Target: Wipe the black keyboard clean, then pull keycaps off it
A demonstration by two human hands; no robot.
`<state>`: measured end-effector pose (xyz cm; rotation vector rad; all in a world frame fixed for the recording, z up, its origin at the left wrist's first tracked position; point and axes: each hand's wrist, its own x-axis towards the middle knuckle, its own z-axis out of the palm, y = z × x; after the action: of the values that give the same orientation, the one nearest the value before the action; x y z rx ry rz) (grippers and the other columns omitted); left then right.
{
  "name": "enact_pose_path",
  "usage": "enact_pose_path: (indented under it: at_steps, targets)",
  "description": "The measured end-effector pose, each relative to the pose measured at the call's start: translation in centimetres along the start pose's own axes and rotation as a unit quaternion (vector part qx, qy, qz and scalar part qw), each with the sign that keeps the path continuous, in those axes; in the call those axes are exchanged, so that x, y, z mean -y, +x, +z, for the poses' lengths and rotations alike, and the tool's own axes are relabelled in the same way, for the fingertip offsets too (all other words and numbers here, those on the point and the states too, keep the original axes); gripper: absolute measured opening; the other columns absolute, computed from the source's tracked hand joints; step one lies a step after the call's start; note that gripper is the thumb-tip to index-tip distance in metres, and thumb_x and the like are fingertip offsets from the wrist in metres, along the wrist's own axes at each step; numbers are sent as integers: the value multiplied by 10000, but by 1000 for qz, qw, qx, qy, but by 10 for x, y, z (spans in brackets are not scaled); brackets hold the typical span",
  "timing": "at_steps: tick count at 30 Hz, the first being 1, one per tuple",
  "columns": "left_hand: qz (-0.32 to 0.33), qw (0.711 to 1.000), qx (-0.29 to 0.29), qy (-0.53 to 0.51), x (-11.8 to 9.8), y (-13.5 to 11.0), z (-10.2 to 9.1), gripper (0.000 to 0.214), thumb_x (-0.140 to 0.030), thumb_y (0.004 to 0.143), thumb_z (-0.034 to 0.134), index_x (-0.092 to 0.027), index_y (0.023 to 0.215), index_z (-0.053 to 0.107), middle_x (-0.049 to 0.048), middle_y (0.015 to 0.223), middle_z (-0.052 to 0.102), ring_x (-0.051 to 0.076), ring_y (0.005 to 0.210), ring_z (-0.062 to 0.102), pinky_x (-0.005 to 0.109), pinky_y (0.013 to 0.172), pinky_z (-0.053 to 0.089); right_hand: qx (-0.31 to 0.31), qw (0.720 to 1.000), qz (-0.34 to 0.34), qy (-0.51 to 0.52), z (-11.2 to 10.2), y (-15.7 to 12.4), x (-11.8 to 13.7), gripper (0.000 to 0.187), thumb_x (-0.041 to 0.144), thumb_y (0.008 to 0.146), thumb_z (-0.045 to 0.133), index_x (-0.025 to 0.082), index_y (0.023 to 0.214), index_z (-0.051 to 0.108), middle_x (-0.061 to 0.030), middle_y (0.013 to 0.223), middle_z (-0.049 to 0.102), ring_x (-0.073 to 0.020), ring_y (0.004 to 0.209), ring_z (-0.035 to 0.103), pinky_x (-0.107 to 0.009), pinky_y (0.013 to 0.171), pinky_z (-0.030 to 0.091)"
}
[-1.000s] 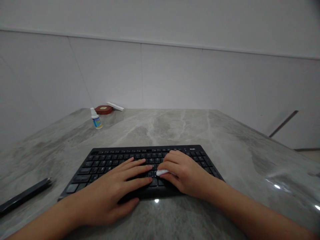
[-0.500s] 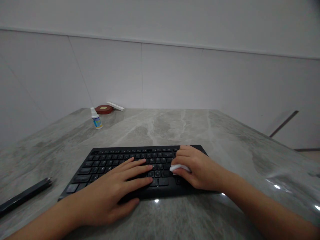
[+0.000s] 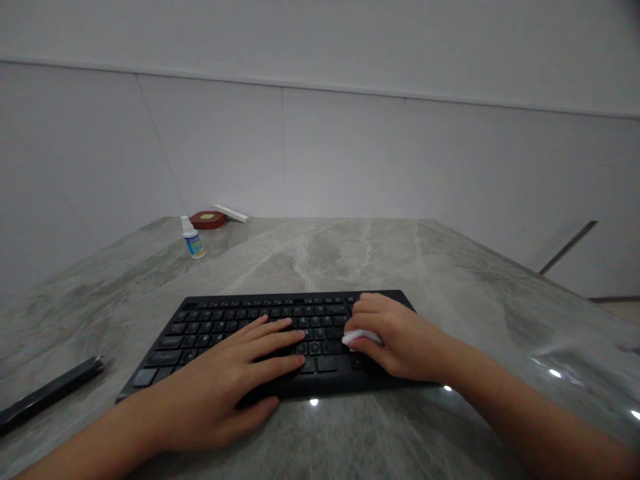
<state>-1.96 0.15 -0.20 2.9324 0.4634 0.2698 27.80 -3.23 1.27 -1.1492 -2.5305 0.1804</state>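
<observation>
A black keyboard (image 3: 215,328) lies on the grey marble table (image 3: 350,260) right in front of me. My left hand (image 3: 225,380) rests flat on the keyboard's lower middle keys, fingers spread and holding nothing. My right hand (image 3: 395,337) is curled over the right end of the keyboard, pinching a small white wipe (image 3: 357,336) against the keys. The right end of the keyboard is hidden under that hand.
A small white bottle with a blue label (image 3: 192,238) stands at the far left of the table. Behind it sit a flat red-brown box (image 3: 207,219) and a white bar (image 3: 231,213). A long black object (image 3: 47,393) lies near the left edge. White wall panels rise behind.
My right hand has slid the white wipe from the keyboard's middle keys to its right end, and has barely moved in the last half second. My left hand has stayed put.
</observation>
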Motion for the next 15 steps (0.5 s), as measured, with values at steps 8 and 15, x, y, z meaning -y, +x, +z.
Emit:
enact_pose_path:
  at_steps: [8, 15]
  targets:
    - [2, 1000, -15, -19, 1, -2, 2, 678, -106, 825, 589, -314, 1453, 442, 27, 1545, 395, 313, 1420, 361, 570, 1162, 287, -51, 998, -22, 1, 24, 7, 10, 167, 191, 956, 519, 139, 964, 677, -79, 892, 649, -204, 851, 559, -359, 811, 470]
    - [-1, 1000, 2, 1, 0, -1, 1, 652, -124, 845, 576, -301, 1457, 434, 27, 1553, 382, 295, 1435, 338, 561, 1167, 285, -9, 1000, -3, -8, 7, 0, -1, 123, 164, 914, 572, 144, 969, 680, -82, 922, 663, -217, 878, 581, -389, 830, 465]
